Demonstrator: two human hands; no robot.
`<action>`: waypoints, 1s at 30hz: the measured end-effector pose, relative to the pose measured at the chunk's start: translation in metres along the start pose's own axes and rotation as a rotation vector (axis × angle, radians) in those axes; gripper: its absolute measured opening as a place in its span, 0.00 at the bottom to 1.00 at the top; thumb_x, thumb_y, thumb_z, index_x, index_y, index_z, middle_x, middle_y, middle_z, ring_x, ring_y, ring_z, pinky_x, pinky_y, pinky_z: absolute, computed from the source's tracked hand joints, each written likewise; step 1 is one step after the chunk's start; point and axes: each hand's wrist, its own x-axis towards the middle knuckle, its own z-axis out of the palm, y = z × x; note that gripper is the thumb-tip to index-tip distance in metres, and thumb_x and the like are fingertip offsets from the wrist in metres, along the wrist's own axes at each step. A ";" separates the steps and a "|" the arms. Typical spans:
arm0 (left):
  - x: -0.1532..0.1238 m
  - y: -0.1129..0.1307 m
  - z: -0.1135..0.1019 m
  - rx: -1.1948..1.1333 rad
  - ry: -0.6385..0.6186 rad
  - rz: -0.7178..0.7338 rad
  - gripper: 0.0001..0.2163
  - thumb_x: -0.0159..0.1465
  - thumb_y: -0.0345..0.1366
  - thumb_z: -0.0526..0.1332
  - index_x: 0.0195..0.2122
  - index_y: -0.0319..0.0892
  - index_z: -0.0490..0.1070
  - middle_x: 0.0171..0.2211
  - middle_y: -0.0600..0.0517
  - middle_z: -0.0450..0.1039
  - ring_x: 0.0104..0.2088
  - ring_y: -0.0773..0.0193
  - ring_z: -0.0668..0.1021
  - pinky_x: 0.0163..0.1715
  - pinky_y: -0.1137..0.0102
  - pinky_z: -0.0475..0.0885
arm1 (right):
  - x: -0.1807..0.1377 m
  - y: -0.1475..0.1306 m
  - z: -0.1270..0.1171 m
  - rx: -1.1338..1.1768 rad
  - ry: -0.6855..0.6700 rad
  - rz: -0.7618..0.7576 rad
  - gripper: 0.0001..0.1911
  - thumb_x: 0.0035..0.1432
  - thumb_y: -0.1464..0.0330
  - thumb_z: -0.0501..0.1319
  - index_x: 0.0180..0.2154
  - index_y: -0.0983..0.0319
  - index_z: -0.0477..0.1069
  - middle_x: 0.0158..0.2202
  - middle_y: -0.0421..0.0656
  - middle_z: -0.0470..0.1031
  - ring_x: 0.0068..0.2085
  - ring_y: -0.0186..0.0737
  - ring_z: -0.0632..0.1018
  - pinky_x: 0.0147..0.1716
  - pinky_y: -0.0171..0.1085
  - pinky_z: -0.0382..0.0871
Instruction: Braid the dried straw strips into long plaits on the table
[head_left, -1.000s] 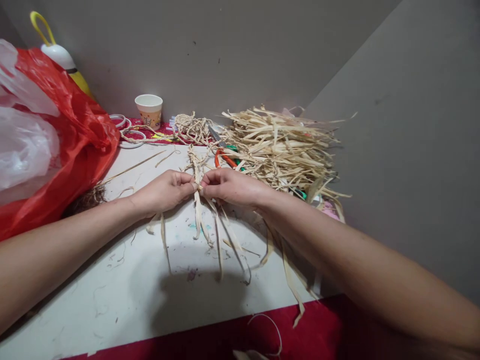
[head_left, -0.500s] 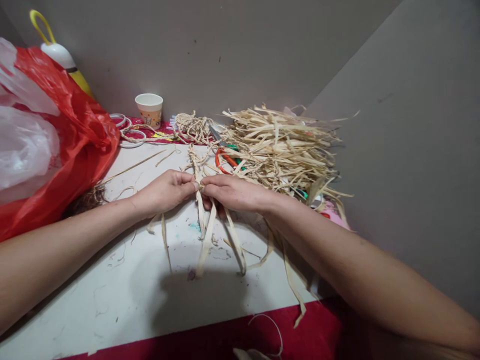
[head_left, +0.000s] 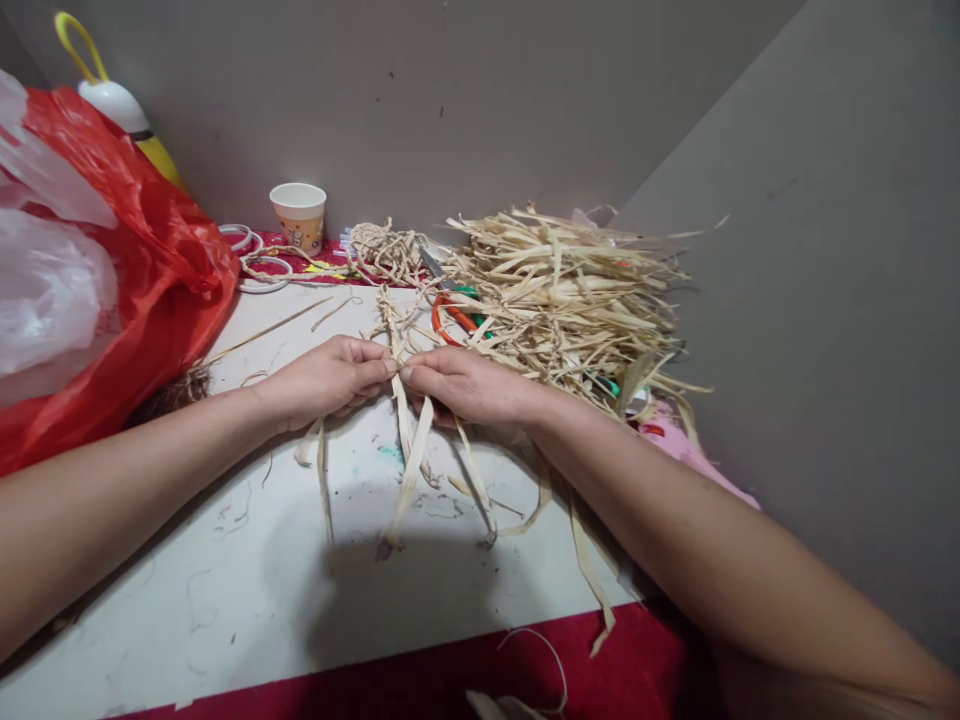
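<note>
Pinching the straw braid (head_left: pixel 393 335) between them, left hand (head_left: pixel 328 379) and right hand (head_left: pixel 466 381) fingers stay clenched.

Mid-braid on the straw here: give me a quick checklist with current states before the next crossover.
1. Left hand pinching the straw braid at the working point: ok.
2. Right hand pinching from the other side, fingertips meeting: ok.
3. Loose strands hanging apart toward the table's near edge, untangled: ok.
4. Braided part lying straight on the white table: ok.
5. Straw pile beside the right hand: ok.
6. Scissors closed: cannot tell, half buried in straw.
</note>
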 end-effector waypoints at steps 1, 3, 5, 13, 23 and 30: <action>0.000 0.000 0.000 -0.001 0.001 -0.003 0.13 0.62 0.37 0.56 0.22 0.41 0.58 0.16 0.61 0.49 0.14 0.76 0.50 0.13 0.75 0.44 | 0.001 0.000 0.001 0.012 0.012 0.011 0.15 0.60 0.66 0.47 0.24 0.63 0.62 0.16 0.35 0.62 0.17 0.27 0.62 0.17 0.29 0.54; 0.000 0.001 0.000 0.002 -0.001 -0.006 0.13 0.62 0.37 0.55 0.22 0.41 0.58 0.16 0.61 0.49 0.14 0.76 0.50 0.12 0.76 0.44 | 0.002 -0.001 0.004 0.001 0.058 0.017 0.14 0.58 0.69 0.48 0.21 0.63 0.61 0.15 0.36 0.62 0.17 0.27 0.62 0.17 0.29 0.54; 0.000 0.001 -0.001 0.025 -0.015 0.000 0.13 0.63 0.37 0.55 0.21 0.41 0.58 0.16 0.61 0.50 0.14 0.76 0.51 0.12 0.76 0.44 | 0.003 -0.002 0.006 -0.038 0.103 0.022 0.14 0.55 0.70 0.48 0.19 0.63 0.60 0.14 0.36 0.61 0.17 0.27 0.61 0.17 0.29 0.53; -0.001 0.004 -0.002 0.137 -0.050 -0.007 0.12 0.61 0.36 0.56 0.21 0.40 0.61 0.15 0.59 0.57 0.12 0.78 0.54 0.12 0.76 0.45 | 0.004 0.001 0.006 -0.108 0.133 -0.007 0.13 0.54 0.70 0.48 0.18 0.62 0.57 0.14 0.35 0.59 0.17 0.26 0.59 0.17 0.29 0.50; 0.001 0.003 -0.001 0.420 0.056 0.116 0.13 0.58 0.34 0.56 0.18 0.40 0.57 0.15 0.61 0.52 0.16 0.76 0.55 0.16 0.77 0.50 | 0.003 0.003 0.008 -0.043 0.126 0.021 0.11 0.50 0.70 0.48 0.18 0.62 0.56 0.14 0.34 0.58 0.16 0.26 0.59 0.15 0.29 0.50; 0.001 0.007 -0.005 0.323 -0.067 0.017 0.12 0.61 0.36 0.53 0.22 0.40 0.61 0.16 0.60 0.54 0.16 0.76 0.55 0.15 0.77 0.49 | 0.005 0.001 0.011 -0.045 0.155 0.005 0.11 0.48 0.71 0.49 0.16 0.62 0.53 0.13 0.33 0.53 0.16 0.25 0.55 0.16 0.29 0.46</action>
